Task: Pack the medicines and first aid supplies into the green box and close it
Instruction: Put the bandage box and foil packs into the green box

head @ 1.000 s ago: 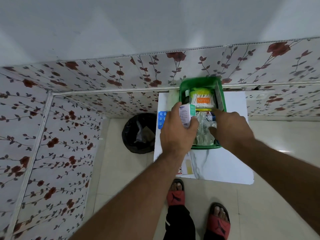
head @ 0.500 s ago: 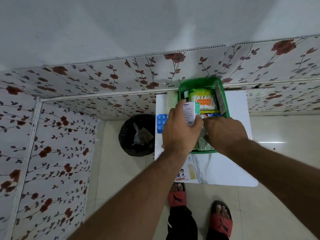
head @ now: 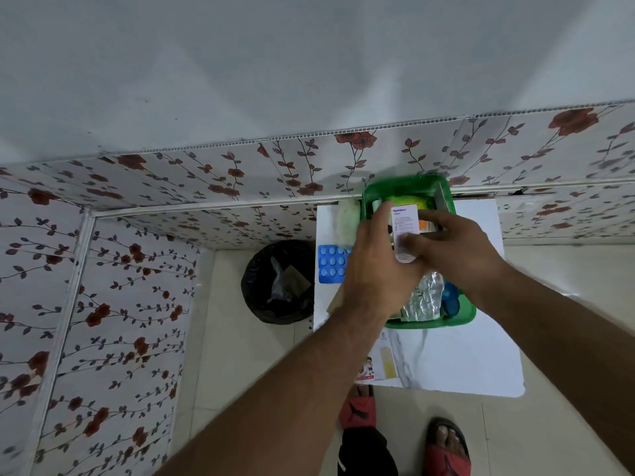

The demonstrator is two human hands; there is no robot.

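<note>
The green box (head: 429,323) stands open on the white table (head: 474,359), against the flowered wall. Over it, my left hand (head: 374,273) holds a small white medicine carton (head: 404,221) upright. My right hand (head: 457,249) reaches across from the right and its fingers touch the carton's lower end. Inside the box lie a silver foil strip (head: 424,298), a blue round item (head: 450,302) and a yellow-green packet (head: 405,201), partly hidden by the hands. A blue blister pack of tablets (head: 330,264) lies on the table left of the box.
A printed bandage leaflet or pack (head: 378,365) lies at the table's front left corner. A pale soft pad (head: 347,221) rests left of the box by the wall. A black-lined bin (head: 278,283) stands on the floor left of the table. My sandalled feet (head: 446,444) are below.
Both hands have risen and moved toward the box's far end. My right hand left the foil strip in the box and came across to the carton that my left hand holds.
</note>
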